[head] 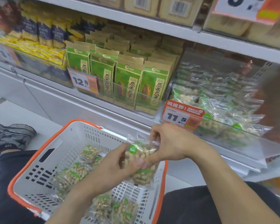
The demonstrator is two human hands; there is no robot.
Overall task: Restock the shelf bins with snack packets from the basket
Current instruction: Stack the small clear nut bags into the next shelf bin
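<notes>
A clear packet of peanuts [141, 160] with a green round label is held above the basket's right side. My left hand [115, 168] grips its lower left part and my right hand [170, 145] pinches its top edge. The white basket [55, 160] with an orange rim sits on the floor below, holding several more peanut packets [74, 174]. On the shelf to the right, a clear bin [236, 131] holds several packets of the same kind, behind an orange 11.5 price tag [183, 116].
Green and brown seed bags [128, 83] fill the bin left of the peanut bin, with a 12.8 tag [84, 83]. Yellow and blue packets [39, 38] stand further left. My knee [192, 206] is beside the basket; a shoe [11, 135] lies at the left.
</notes>
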